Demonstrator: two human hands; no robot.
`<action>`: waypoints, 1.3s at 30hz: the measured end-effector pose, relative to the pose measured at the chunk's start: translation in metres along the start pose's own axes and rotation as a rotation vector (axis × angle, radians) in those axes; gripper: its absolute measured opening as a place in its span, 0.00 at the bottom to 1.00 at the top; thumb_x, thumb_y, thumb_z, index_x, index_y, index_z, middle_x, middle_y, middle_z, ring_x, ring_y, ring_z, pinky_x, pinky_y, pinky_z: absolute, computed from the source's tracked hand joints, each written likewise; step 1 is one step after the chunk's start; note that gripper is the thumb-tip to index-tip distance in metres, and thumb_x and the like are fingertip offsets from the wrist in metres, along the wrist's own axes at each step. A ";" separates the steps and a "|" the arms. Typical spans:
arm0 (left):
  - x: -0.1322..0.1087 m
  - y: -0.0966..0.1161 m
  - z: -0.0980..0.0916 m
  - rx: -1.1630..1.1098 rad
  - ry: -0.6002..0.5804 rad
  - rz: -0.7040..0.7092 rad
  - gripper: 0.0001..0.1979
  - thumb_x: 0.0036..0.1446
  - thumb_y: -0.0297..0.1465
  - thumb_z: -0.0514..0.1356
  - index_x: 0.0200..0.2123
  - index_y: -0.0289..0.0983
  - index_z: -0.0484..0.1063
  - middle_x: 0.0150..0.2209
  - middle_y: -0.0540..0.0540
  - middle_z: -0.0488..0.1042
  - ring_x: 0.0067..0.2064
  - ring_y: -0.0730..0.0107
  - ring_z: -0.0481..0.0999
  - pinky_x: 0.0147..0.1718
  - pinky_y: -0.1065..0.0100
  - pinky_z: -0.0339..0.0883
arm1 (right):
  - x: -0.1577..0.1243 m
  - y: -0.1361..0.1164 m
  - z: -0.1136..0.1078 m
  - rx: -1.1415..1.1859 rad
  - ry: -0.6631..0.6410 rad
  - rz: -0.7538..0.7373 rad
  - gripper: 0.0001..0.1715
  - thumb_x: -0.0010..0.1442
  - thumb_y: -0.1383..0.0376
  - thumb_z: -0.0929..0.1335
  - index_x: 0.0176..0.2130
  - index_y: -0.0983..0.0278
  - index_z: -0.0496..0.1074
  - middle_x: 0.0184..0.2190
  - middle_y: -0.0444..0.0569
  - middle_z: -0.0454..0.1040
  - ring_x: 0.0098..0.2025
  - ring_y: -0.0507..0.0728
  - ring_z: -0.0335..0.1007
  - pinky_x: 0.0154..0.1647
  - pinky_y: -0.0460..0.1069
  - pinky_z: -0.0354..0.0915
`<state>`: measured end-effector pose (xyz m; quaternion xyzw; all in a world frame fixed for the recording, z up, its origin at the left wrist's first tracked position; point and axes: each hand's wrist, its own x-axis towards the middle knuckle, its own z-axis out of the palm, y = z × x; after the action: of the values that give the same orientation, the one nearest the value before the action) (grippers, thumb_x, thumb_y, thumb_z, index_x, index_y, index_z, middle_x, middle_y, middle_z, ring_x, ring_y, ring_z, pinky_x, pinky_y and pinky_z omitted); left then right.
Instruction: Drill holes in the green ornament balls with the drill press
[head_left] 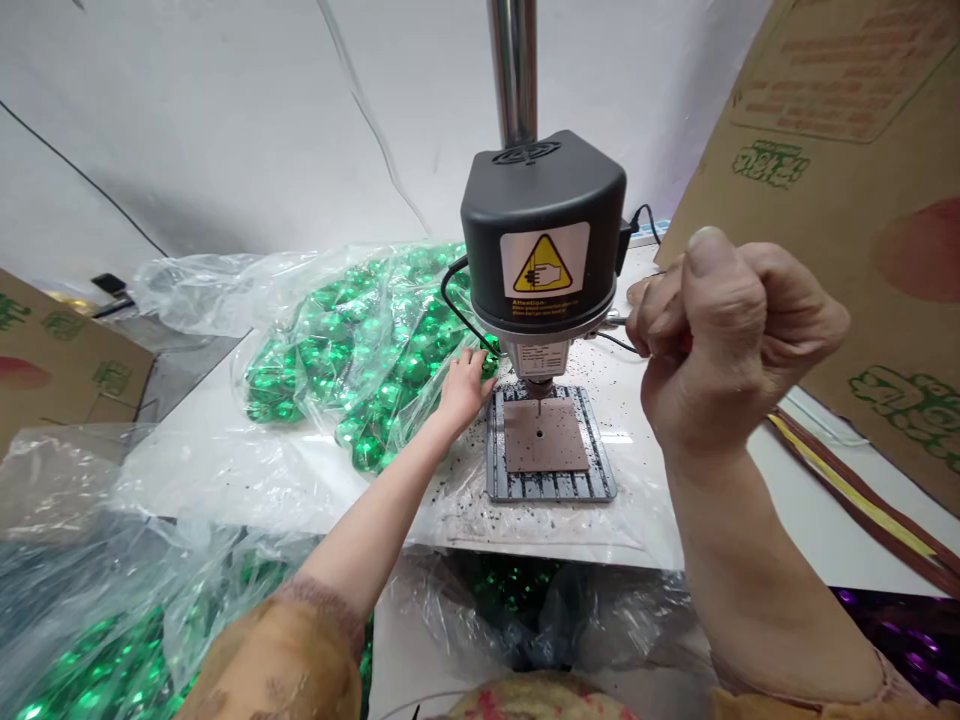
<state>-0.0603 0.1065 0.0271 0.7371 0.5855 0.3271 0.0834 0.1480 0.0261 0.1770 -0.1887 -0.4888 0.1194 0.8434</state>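
Note:
A black drill press (544, 230) with a yellow warning label stands over a slotted metal base (551, 488). On the base lies a square brown board (546, 450) with a dark hole near its middle, just below the drill bit. My right hand (727, 330) is closed round the press's lever, right of the motor housing. My left hand (465, 388) reaches to a shiny green ball (489, 362) beside the press; its fingers are bent at the ball, and the fingertips are partly hidden. Dark shavings are scattered around the base.
A clear plastic bag of green balls (375, 350) lies on the white table (300, 490) at the left. Cardboard boxes stand at the right (847, 200) and far left (67, 360). More bagged green balls (112, 660) are below the table edge. A black cable runs beside the press.

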 end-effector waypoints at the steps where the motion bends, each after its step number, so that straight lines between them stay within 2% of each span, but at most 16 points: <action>1: 0.009 -0.006 0.005 -0.019 -0.027 -0.016 0.15 0.51 0.24 0.68 0.43 0.35 0.75 0.49 0.34 0.74 0.53 0.41 0.73 0.56 0.45 0.66 | 0.000 0.000 0.000 0.004 -0.002 0.000 0.24 0.61 0.69 0.69 0.18 0.62 0.58 0.13 0.37 0.56 0.16 0.46 0.51 0.18 0.49 0.50; 3: 0.018 -0.014 0.012 -0.062 -0.054 -0.028 0.12 0.51 0.25 0.68 0.41 0.36 0.75 0.46 0.37 0.75 0.52 0.44 0.74 0.55 0.47 0.67 | 0.000 0.000 -0.001 0.014 -0.009 -0.019 0.24 0.61 0.69 0.69 0.18 0.62 0.59 0.13 0.37 0.56 0.15 0.46 0.51 0.18 0.49 0.49; 6: 0.015 -0.020 0.016 -0.176 -0.008 -0.047 0.11 0.51 0.26 0.67 0.40 0.38 0.76 0.44 0.42 0.75 0.50 0.50 0.75 0.54 0.51 0.68 | 0.000 0.000 -0.002 -0.018 -0.017 -0.015 0.24 0.62 0.67 0.69 0.18 0.61 0.59 0.13 0.38 0.56 0.16 0.47 0.50 0.19 0.50 0.49; 10: 0.006 -0.016 0.005 -0.355 0.054 -0.113 0.13 0.52 0.30 0.68 0.42 0.38 0.76 0.40 0.44 0.76 0.43 0.60 0.76 0.47 0.59 0.72 | -0.001 -0.001 -0.003 -0.026 -0.020 -0.009 0.24 0.62 0.65 0.69 0.19 0.60 0.59 0.14 0.38 0.55 0.16 0.49 0.51 0.18 0.51 0.49; 14: -0.018 0.000 -0.012 -0.651 0.031 -0.271 0.20 0.57 0.41 0.66 0.50 0.38 0.73 0.36 0.46 0.77 0.36 0.67 0.76 0.35 0.66 0.73 | -0.002 -0.001 -0.004 0.002 -0.054 -0.014 0.24 0.63 0.66 0.69 0.19 0.61 0.58 0.14 0.37 0.55 0.16 0.47 0.51 0.19 0.49 0.49; 17: -0.046 0.015 -0.015 -0.818 -0.030 -0.282 0.25 0.57 0.46 0.66 0.52 0.38 0.72 0.37 0.46 0.79 0.37 0.67 0.78 0.37 0.65 0.74 | -0.003 -0.001 -0.005 0.002 -0.066 -0.029 0.24 0.64 0.66 0.69 0.19 0.62 0.59 0.14 0.37 0.55 0.16 0.47 0.52 0.19 0.48 0.50; 20: -0.069 0.027 -0.007 -0.835 -0.071 -0.207 0.26 0.57 0.48 0.66 0.52 0.38 0.73 0.44 0.43 0.80 0.44 0.64 0.80 0.46 0.62 0.74 | -0.003 0.000 -0.006 0.022 -0.059 -0.018 0.24 0.63 0.66 0.69 0.19 0.61 0.60 0.14 0.38 0.55 0.16 0.47 0.52 0.18 0.49 0.50; 23: -0.079 0.033 0.005 -0.829 -0.106 -0.150 0.26 0.58 0.48 0.66 0.53 0.39 0.73 0.50 0.41 0.80 0.49 0.61 0.79 0.50 0.60 0.74 | -0.004 0.000 -0.007 0.051 -0.060 0.016 0.24 0.62 0.63 0.71 0.19 0.61 0.61 0.14 0.38 0.56 0.16 0.48 0.52 0.17 0.50 0.50; 31: -0.081 0.035 0.019 -0.767 -0.157 -0.088 0.28 0.57 0.43 0.68 0.58 0.39 0.70 0.51 0.40 0.79 0.50 0.59 0.80 0.51 0.57 0.74 | -0.004 -0.001 -0.007 0.032 -0.074 0.034 0.26 0.62 0.58 0.71 0.19 0.61 0.60 0.14 0.38 0.58 0.16 0.47 0.52 0.18 0.50 0.50; 35: -0.086 0.038 0.022 -0.744 -0.147 -0.070 0.29 0.56 0.41 0.69 0.58 0.40 0.69 0.55 0.40 0.77 0.54 0.58 0.78 0.56 0.55 0.71 | -0.004 -0.001 -0.006 0.055 -0.068 0.012 0.26 0.62 0.60 0.71 0.18 0.61 0.59 0.14 0.38 0.57 0.16 0.48 0.51 0.18 0.50 0.50; 39: -0.089 0.043 0.023 -0.742 -0.131 -0.086 0.28 0.55 0.40 0.70 0.56 0.40 0.69 0.52 0.41 0.78 0.52 0.58 0.79 0.54 0.55 0.72 | -0.003 -0.001 -0.005 0.061 -0.057 0.006 0.25 0.62 0.64 0.70 0.18 0.61 0.60 0.13 0.38 0.56 0.15 0.48 0.51 0.18 0.51 0.49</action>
<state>-0.0208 0.0177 -0.0036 0.6508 0.4510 0.4654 0.3954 0.1506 0.0231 0.1731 -0.1608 -0.5080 0.1422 0.8342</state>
